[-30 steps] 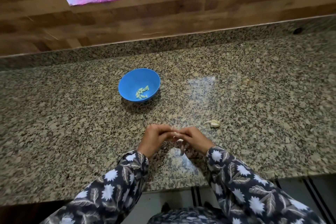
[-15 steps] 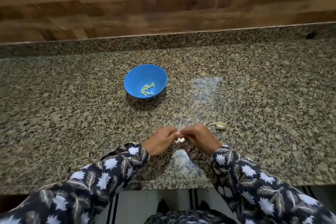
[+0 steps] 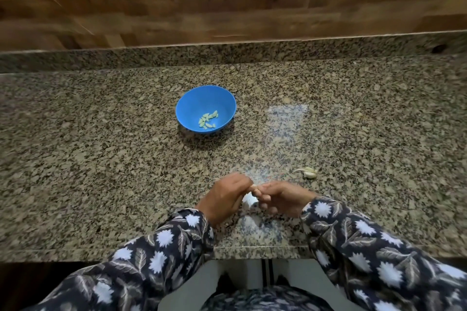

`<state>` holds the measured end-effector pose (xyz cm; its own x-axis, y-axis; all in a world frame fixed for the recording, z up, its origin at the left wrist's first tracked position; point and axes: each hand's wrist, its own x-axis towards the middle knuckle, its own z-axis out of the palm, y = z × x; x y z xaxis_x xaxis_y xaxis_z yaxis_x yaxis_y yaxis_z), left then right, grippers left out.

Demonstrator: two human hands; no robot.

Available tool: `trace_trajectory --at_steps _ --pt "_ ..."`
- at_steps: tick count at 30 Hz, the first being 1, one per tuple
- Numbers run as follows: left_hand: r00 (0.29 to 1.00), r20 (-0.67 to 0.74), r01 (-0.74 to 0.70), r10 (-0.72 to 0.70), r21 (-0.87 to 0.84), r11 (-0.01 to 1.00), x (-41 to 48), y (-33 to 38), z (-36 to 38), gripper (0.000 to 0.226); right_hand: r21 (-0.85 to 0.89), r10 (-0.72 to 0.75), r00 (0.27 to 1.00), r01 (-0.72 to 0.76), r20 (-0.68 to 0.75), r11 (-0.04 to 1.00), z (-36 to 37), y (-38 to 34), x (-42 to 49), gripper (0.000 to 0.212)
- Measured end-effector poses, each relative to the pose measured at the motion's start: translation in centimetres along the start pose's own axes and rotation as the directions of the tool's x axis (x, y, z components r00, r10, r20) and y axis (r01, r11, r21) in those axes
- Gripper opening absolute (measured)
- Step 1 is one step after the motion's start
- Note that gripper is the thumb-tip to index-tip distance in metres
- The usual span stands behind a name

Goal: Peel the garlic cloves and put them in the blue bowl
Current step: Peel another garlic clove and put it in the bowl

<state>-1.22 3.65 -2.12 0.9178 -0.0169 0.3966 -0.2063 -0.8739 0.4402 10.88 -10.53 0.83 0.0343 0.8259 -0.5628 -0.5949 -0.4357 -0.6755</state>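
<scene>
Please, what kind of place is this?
Probably a home kitchen: a speckled granite counter below a wood-panelled wall, with a blue bowl of peeled garlic cloves on it.

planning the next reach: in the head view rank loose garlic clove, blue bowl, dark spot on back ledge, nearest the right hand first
From the right hand:
1. Loose garlic clove, just right of it.
2. Blue bowl, ahead and left.
3. Dark spot, far back right.

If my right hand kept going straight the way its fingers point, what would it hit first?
The right hand points left, so it would likely meet the left hand first; they nearly touch around a pale garlic piece.
</scene>
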Motion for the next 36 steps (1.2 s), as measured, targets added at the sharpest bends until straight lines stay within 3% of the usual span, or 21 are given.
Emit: trace_trajectory --at_steps 2,3,4,5,6,7,8,9,10,11,12,14,15,16,18,22,26,28,31,34,36 --pt "0.999 -0.046 0.009 -0.009 0.008 1.0 0.2 -0.6 0.5 0.016 0.09 -0.03 0.999 0.034 -0.043 0.995 0.4 0.6 0.2 0.02" --pt "0.99 -0.031 0.135 -0.138 -0.064 0.989 0.5 -0.2 0.6 0.02 -0.06 -0.117 0.986 0.11 -0.121 0.992 0.5 0.6 0.5 0.021" --pt "0.94 0.045 0.341 -0.339 -0.194 0.92 0.9 0.7 0.6 0.025 -0.356 -0.253 0.947 0.171 -0.2 0.919 0.3 0.7 0.7 0.022" --pt "0.825 0.185 0.561 -0.535 -0.381 0.735 1.4 1.7 0.6 0.028 -0.663 -0.411 0.882 0.167 -0.231 0.73 0.0 0.7 0.9 0.022" --pt "0.672 0.343 0.712 -0.656 -0.544 0.445 1.9 2.4 0.4 0.029 -0.859 -0.544 0.813 0.113 -0.209 0.499 -0.4 0.9 1.0 0.022" --pt "0.53 0.505 0.765 -0.681 -0.632 0.127 2.2 2.6 0.3 0.028 -0.939 -0.625 0.763 0.074 -0.164 0.337 -0.7 1.0 1.0 0.021" --pt "0.444 0.637 0.739 -0.63 -0.658 -0.144 2.4 2.7 0.1 0.027 -0.966 -0.679 0.725 0.08 -0.112 0.245 -0.8 1.0 0.8 0.019" --pt "0.408 0.714 0.691 -0.569 -0.649 -0.319 2.5 2.6 -0.3 0.027 -0.979 -0.707 0.703 0.082 -0.076 0.187 -0.7 1.1 0.6 0.018" --pt "0.4 0.747 0.66 -0.531 -0.637 -0.399 2.7 2.7 -0.7 0.026 -0.982 -0.709 0.701 0.07 -0.078 0.177 -0.6 1.2 0.6 0.018" --pt "0.408 0.722 0.678 -0.559 -0.65 -0.345 2.9 2.9 -0.8 0.025 -0.97 -0.695 0.707 0.054 -0.131 0.237 -0.6 1.2 0.7 0.019" --pt "0.441 0.631 0.739 -0.638 -0.659 -0.141 2.9 3.2 -0.6 0.025 -0.936 -0.661 0.72 0.049 -0.21 0.35 -0.6 1.2 0.9 0.021" --pt "0.616 0.29 0.762 -0.732 -0.453 0.462 2.4 3.5 0.3 0.023 -0.812 -0.6 0.724 0.096 -0.34 0.575 -0.3 1.2 1.2 0.023" --pt "0.713 0.151 0.688 -0.684 -0.336 0.643 2.1 3.6 0.8 0.021 -0.765 -0.597 0.7 0.113 -0.391 0.634 -0.1 1.4 1.4 0.022" --pt "0.757 0.082 0.639 -0.648 -0.299 0.708 2.0 3.7 1.1 0.02 -0.745 -0.609 0.663 0.113 -0.436 0.657 0.0 1.8 1.6 0.021" --pt "0.725 0.018 0.648 -0.688 -0.355 0.674 1.6 3.6 1.4 0.018 -0.754 -0.638 0.596 0.082 -0.487 0.652 0.4 2.7 1.6 0.021" --pt "0.558 0.027 0.671 -0.829 -0.602 0.432 1.4 3.4 2.0 0.021 -0.754 -0.682 0.521 0.104 -0.514 0.648 0.7 3.8 1.7 0.02" --pt "0.445 0.089 0.564 -0.891 -0.8 0.202 1.3 3.7 2.0 0.015 -0.598 -0.606 0.534 0.216 -0.589 0.772 1.4 3.9 2.2 0.012" --pt "0.41 0.046 0.53 -0.911 -0.825 0.197 1.3 4.1 2.0 0.015 -0.301 -0.46 0.581 0.354 -0.671 0.886 2.0 3.9 2.3 0.004" --pt "0.418 0.016 0.514 -0.908 -0.828 0.222 1.4 4.5 2.0 0.016 0.087 -0.233 0.69 0.395 -0.685 0.914 2.8 4.1 1.9 0.006" --pt "0.452 0.038 0.512 -0.891 -0.829 0.225 1.1 4.4 2.2 0.017 0.201 -0.146 0.771 0.336 -0.62 0.92 3.1 4.2 1.3 0.016" --pt "0.463 0.049 0.52 -0.885 -0.823 0.227 1.0 4.4 2.2 0.017 0.189 -0.143 0.774 0.322 -0.616 0.928 3.1 4.0 1.1 0.016"
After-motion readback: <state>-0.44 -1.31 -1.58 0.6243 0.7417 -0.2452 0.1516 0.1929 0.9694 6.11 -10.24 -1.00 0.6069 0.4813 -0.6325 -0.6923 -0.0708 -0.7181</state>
